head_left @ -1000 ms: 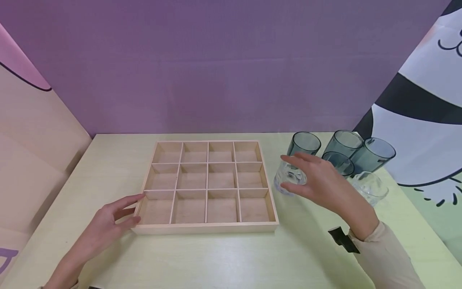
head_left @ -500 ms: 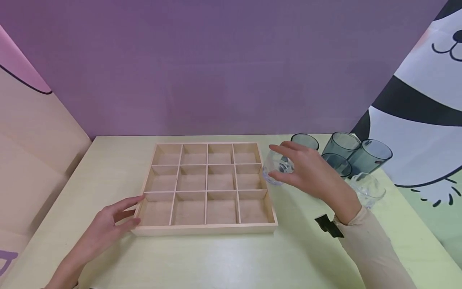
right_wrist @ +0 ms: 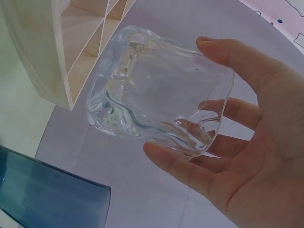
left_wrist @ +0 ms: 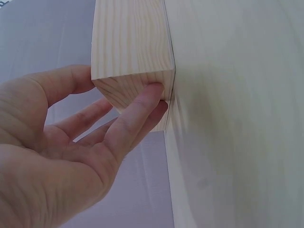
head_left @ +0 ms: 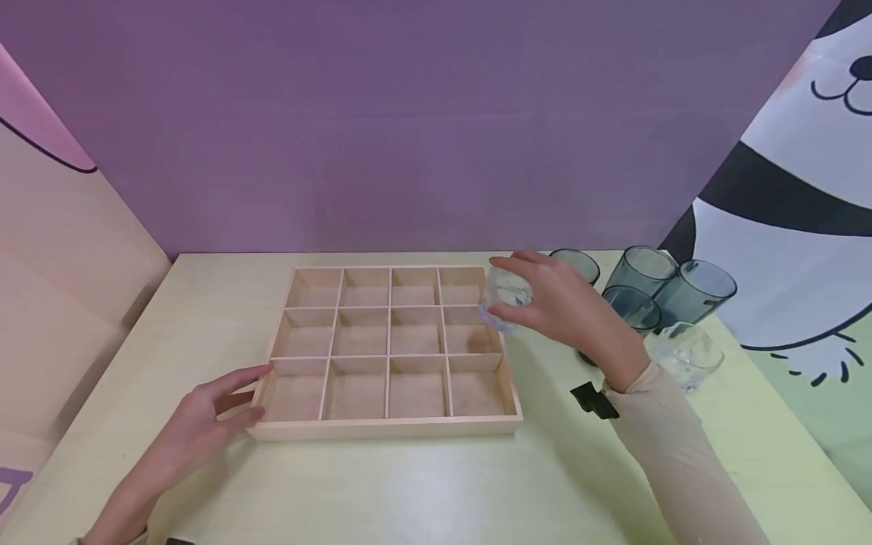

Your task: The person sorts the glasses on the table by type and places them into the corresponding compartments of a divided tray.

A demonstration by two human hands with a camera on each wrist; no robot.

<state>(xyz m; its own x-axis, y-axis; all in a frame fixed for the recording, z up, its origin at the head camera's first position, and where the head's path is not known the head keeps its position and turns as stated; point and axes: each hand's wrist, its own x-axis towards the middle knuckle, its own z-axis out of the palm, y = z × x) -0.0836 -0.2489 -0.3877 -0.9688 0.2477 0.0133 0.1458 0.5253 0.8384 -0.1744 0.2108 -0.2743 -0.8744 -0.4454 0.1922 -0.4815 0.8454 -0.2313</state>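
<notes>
A clear drinking glass (head_left: 504, 291) hangs over the right edge of a wooden compartment box (head_left: 381, 428). My right hand (head_left: 562, 306) grips this glass near its rim between thumb and fingers. In the right wrist view, the thick base of the glass (right_wrist: 111, 88) points away from the palm, and the box (right_wrist: 42, 52) is close by. At the box's front left corner, my left hand (head_left: 197, 428) holds the side with thumb and fingertips. The left wrist view shows those fingers (left_wrist: 135, 116) against the wooden end (left_wrist: 133, 42). All the box's compartments look empty.
Several blue-grey tinted glasses (head_left: 695, 291) stand at the table's back right, partly behind my right forearm. Another clear glass (head_left: 684, 356) is in front of them. A purple backdrop (head_left: 409, 129) rises behind the table (head_left: 381, 492).
My right hand has carried the clear glass leftward and slightly farther back, from beside the box to above its right edge. My left hand stays at the box's corner.
</notes>
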